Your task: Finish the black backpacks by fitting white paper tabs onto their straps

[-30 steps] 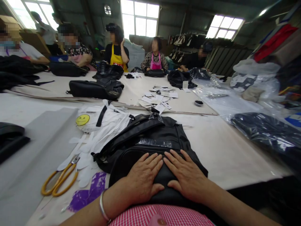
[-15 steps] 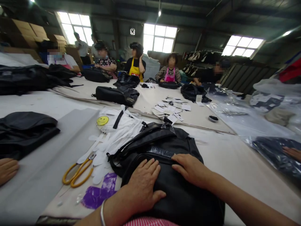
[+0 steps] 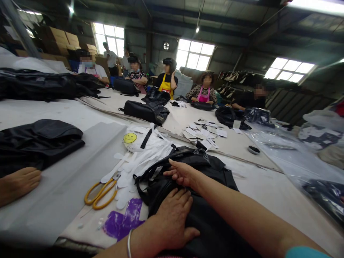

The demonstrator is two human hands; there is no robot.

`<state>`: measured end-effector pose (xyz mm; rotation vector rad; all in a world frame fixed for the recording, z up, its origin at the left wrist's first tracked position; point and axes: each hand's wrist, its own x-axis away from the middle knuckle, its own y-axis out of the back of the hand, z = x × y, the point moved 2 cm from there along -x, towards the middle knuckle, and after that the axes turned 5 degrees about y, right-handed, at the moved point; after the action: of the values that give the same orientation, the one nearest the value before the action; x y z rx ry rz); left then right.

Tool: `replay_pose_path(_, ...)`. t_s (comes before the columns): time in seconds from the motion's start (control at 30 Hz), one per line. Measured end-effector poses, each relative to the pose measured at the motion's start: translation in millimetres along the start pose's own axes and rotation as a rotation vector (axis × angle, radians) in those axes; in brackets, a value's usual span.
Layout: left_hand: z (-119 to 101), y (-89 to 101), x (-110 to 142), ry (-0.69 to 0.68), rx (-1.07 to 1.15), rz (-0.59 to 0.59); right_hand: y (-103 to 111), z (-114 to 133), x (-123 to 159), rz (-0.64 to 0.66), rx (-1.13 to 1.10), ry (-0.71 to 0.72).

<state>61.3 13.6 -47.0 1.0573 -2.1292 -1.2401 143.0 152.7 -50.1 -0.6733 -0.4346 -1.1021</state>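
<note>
One camera sits on the person's head. It looks forward and down from the near side of the black bag [image 3: 211,220], close to it. Beyond the bag it sees across the bench [image 3: 258,179] to a far window [image 3: 195,54].

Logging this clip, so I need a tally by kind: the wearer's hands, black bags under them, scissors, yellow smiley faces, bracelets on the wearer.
Hands: 2 (left hand, right hand)
Black bag: 1
Scissors: 1
Smiley face: 1
Bracelet: 1
Total: 6
</note>
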Motion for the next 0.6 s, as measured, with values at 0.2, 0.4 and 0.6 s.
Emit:
replay_pose_path(0.2,2,-1.3,-1,-0.022,0.021,-0.010,-13,-4,-25,-0.154,-0.053,0.161)
replay_pose_path(0.4,5,-6.0,-5,-0.028,-0.032,-0.026,-22,-3,-34,-0.266,-0.016,0.183)
replay_pose_path(0.6,6,-9.2,-7,-0.053,-0.100,-0.039,3,30,20,-0.434,-0.092,0.541)
